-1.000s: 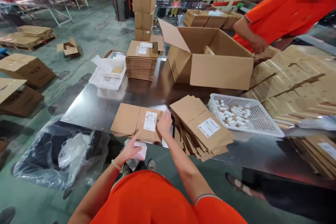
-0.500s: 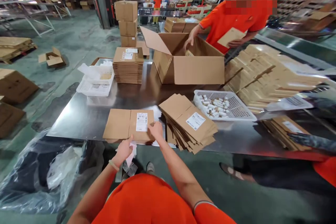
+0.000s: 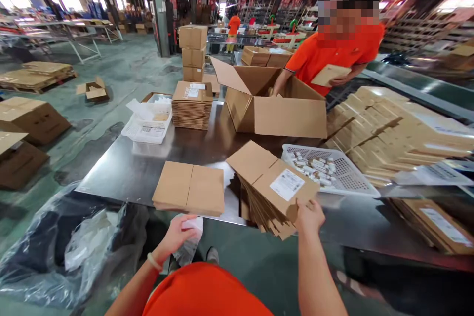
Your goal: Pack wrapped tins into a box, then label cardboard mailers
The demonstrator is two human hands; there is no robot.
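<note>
My left hand is closed on a small white paper just off the table's front edge. Directly above it lies a low stack of plain folded cardboard, its top piece showing no label. My right hand pinches the near right corner of a labelled cardboard piece, which lies on top of a fanned-out pile. A white label faces up on that piece. Right behind the pile is a white basket with small white and brown items.
An open carton stands at the table's back, with a person reaching in. Left of it are a flat-box stack and a white basket. Plastic bags lie below left; more cardboard is at the right.
My right hand has left the left stack and moved right onto the fanned pile. The labelled piece on the left stack is no longer seen there. The view has tilted up.
</note>
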